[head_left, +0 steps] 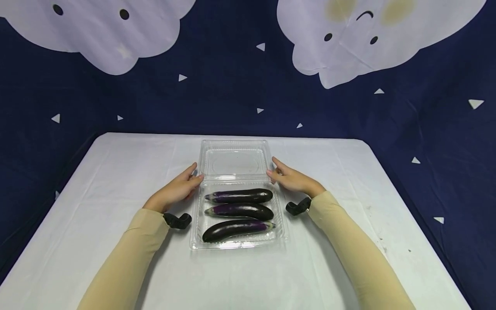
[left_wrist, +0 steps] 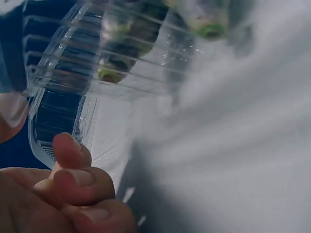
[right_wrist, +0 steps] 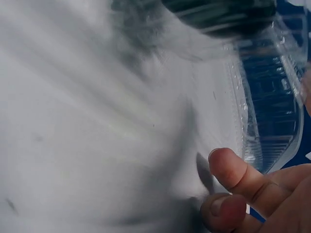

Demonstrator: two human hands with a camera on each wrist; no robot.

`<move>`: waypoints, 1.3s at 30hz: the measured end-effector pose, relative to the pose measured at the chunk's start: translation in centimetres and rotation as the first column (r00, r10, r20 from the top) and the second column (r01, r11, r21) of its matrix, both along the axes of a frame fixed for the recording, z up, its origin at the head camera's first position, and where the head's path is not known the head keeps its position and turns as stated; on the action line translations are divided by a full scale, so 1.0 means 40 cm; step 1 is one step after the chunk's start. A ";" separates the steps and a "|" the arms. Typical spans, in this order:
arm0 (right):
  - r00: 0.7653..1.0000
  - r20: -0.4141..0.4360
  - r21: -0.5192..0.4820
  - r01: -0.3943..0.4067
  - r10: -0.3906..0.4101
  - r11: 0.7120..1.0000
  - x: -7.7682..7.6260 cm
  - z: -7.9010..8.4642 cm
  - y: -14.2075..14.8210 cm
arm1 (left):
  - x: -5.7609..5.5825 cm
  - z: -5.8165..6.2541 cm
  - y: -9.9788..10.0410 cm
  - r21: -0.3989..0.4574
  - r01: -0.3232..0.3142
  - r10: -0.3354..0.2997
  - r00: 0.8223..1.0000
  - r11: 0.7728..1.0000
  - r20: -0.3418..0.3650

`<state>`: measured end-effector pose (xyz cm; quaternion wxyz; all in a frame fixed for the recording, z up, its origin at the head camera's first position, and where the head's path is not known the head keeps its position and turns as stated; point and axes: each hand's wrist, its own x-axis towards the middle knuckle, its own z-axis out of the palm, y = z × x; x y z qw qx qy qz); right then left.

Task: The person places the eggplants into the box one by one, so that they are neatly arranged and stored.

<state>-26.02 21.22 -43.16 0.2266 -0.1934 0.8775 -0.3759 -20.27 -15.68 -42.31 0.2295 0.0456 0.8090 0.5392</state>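
A clear plastic clamshell box (head_left: 235, 177) lies unfolded on the table, its lid (head_left: 234, 158) tipped back on the far side. In its near half lie three dark purple eggplants (head_left: 238, 211) side by side; two have their stem ends to the left, the nearest to the right. My left hand (head_left: 176, 188) is at the box's left side near the hinge, thumb at the edge, index finger beside the lid. Mirroring it, my right hand (head_left: 293, 177) is at the right side, thumb at the edge. The wrist views show the other fingers loosely bent beside the clear wall.
A white cloth (head_left: 116, 189) covers the table. Behind it hangs a dark blue backdrop (head_left: 224, 103) with white clouds and small triangles. Each sleeved wrist carries a black camera mount, the left one (head_left: 178, 221) and the right one (head_left: 298, 206) flanking the box.
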 end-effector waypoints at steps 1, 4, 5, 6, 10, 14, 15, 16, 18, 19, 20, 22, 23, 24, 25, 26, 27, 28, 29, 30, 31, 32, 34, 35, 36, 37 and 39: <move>1.000 0.005 0.003 0.003 -0.003 1.000 -0.003 0.000 -0.002 | -0.003 0.002 0.002 0.009 -0.001 0.001 1.000 1.000 0.006; 1.000 0.027 0.000 0.008 -0.008 1.000 -0.012 -0.003 -0.004 | -0.013 0.005 0.005 0.035 -0.002 0.001 1.000 0.999 0.014; 0.999 0.035 -0.002 0.008 -0.007 1.000 -0.015 -0.003 -0.005 | -0.016 0.005 0.006 0.044 -0.005 0.004 1.000 0.999 0.017; 0.999 0.038 -0.002 0.004 -0.004 1.000 -0.019 -0.004 -0.004 | -0.019 0.005 0.007 0.053 -0.005 0.004 1.000 0.999 0.018; 0.999 0.047 0.011 -0.003 0.003 1.000 -0.028 -0.001 -0.007 | -0.031 0.000 0.008 0.086 0.000 -0.001 1.000 0.996 0.013; 0.999 0.051 0.019 -0.001 0.000 1.000 -0.036 0.002 -0.011 | -0.039 0.002 0.012 0.090 -0.007 0.006 1.000 0.996 0.008; 0.999 0.052 0.012 -0.001 0.000 1.000 -0.037 0.002 -0.012 | -0.041 0.003 0.014 0.089 -0.011 0.010 1.000 0.996 0.007; 0.999 0.050 0.007 -0.001 0.000 1.000 -0.041 0.000 -0.012 | -0.043 0.003 0.016 0.087 -0.015 0.015 1.000 0.996 0.002; 0.999 0.044 -0.005 0.002 -0.002 1.000 -0.046 -0.003 -0.014 | -0.046 0.004 0.018 0.080 -0.024 0.024 1.000 0.997 -0.003; 0.999 0.043 -0.015 0.006 -0.005 1.000 -0.046 -0.002 -0.015 | -0.047 0.003 0.019 0.080 -0.030 0.031 0.999 0.996 -0.009; 0.999 0.044 -0.027 0.010 -0.009 1.000 -0.047 -0.001 -0.017 | -0.049 0.003 0.020 0.079 -0.037 0.038 0.999 0.996 -0.011; 0.999 0.041 -0.041 0.017 -0.015 0.999 -0.048 0.001 -0.019 | -0.051 0.004 0.022 0.084 -0.045 0.047 0.999 0.995 -0.023; 0.999 0.039 -0.046 0.021 -0.020 0.999 -0.047 0.004 -0.019 | -0.051 0.006 0.022 0.083 -0.049 0.052 0.998 0.995 -0.028; 0.999 0.038 -0.054 0.025 -0.023 0.998 -0.048 0.005 -0.019 | -0.052 0.006 0.023 0.084 -0.050 0.054 0.998 0.995 -0.037; 0.999 0.035 -0.060 0.026 -0.024 0.998 -0.046 0.008 -0.019 | -0.053 0.008 0.024 0.085 -0.053 0.056 0.997 0.995 -0.044; 0.999 0.032 -0.065 0.028 -0.026 0.997 -0.045 0.010 -0.019 | -0.052 0.010 0.025 0.084 -0.053 0.057 0.997 0.995 -0.048; 0.999 0.027 -0.069 0.030 -0.028 0.997 -0.045 0.012 -0.019 | -0.052 0.011 0.025 0.083 -0.052 0.056 0.997 0.995 -0.055; 0.999 0.024 -0.071 0.032 -0.030 0.997 -0.044 0.014 -0.019 | -0.052 0.012 0.026 0.081 -0.053 0.058 0.997 0.995 -0.058; 0.999 0.020 -0.075 0.032 -0.030 0.997 -0.044 0.015 -0.019 | -0.052 0.013 0.026 0.077 -0.055 0.060 0.996 0.996 -0.062; 0.999 0.016 -0.080 0.032 -0.031 0.996 -0.045 0.015 -0.020 | -0.052 0.013 0.026 0.075 -0.056 0.061 0.996 0.996 -0.066; 0.999 0.010 -0.083 0.032 -0.031 0.996 -0.045 0.014 -0.020 | -0.052 0.014 0.026 0.076 -0.057 0.062 0.996 0.996 -0.069; 1.000 0.002 -0.085 0.031 -0.031 0.996 -0.045 0.014 -0.021 | -0.052 0.014 0.026 0.078 -0.059 0.065 0.995 0.995 -0.073; 0.999 -0.020 -0.087 0.034 -0.036 0.996 -0.045 0.015 -0.022 | -0.051 0.014 0.027 0.084 -0.067 0.074 0.994 0.994 -0.086; 0.999 -0.032 -0.088 0.038 -0.040 0.995 -0.045 0.015 -0.022 | -0.051 0.014 0.028 0.087 -0.069 0.078 0.992 0.994 -0.095; 0.998 -0.045 -0.089 0.042 -0.046 0.995 -0.045 0.016 -0.023 | -0.051 0.014 0.028 0.091 -0.071 0.081 0.991 0.993 -0.107; 0.997 -0.061 -0.088 0.045 -0.050 0.995 -0.045 0.016 -0.023 | -0.052 0.014 0.029 0.092 -0.075 0.086 0.989 0.993 -0.119; 0.995 -0.087 -0.094 0.050 -0.058 0.994 -0.045 0.017 -0.025 | -0.052 0.013 0.032 0.096 -0.084 0.098 0.985 0.992 -0.141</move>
